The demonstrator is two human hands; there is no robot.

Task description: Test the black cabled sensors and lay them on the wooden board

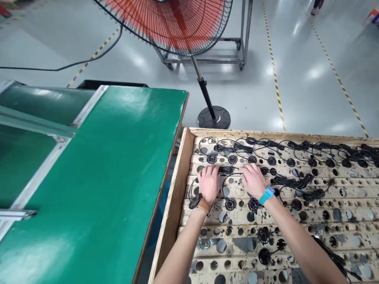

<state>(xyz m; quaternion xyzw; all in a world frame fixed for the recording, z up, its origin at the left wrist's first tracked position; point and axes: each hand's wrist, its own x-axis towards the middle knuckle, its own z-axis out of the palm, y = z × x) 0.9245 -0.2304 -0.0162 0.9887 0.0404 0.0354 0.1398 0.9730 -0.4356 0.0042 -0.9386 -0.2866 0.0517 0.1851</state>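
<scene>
Two hands reach over the wooden tray [177, 193]: the left hand [209, 183] near the tray's left wall, the right hand [254, 180] farther toward its right side. The left fingers are bent at the left end of a coiled black cable [226, 170]; the right fingers are bent over the same row, with a second coil [264, 170] emerging beside them. Whether either hand grips cannot be told; the contact is hidden. Black discs [230, 204] lie on the coils' near side, an arrangement that probably keeps the leads separate. A similar row lines the tray's back rim, limiting forward travel. The left wall limits sideways travel, with the green tabletop [127, 157] outside it. Wider room extends across the tray's perforated near part.
</scene>
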